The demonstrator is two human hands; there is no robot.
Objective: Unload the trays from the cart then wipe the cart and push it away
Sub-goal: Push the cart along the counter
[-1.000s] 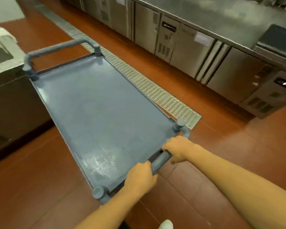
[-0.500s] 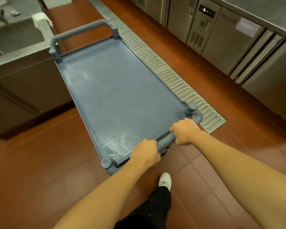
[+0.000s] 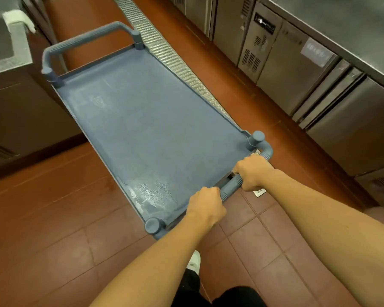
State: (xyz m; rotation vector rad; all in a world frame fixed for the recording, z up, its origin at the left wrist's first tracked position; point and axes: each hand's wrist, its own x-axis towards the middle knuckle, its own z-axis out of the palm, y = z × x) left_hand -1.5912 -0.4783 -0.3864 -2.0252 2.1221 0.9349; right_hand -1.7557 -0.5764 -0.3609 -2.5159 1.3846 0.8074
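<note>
At the near handle [image 3: 231,187] of the bare cart [image 3: 153,129], left hand [image 3: 205,204] and right hand [image 3: 253,171] grip it fully closed; likely light, rigid, free-rolling.

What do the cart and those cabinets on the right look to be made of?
Cart: looks like moulded grey-blue plastic, matte, with pale scuffs near the handle and ribbed grips. Cabinets: likely stainless steel, brushed with a dull sheen and louvred vents.

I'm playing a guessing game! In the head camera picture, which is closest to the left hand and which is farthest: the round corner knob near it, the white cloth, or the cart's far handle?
From the left hand:
1. Round corner knob, just left of it.
2. Far handle, at the cart's other end.
3. White cloth, top left on the counter edge.
</note>
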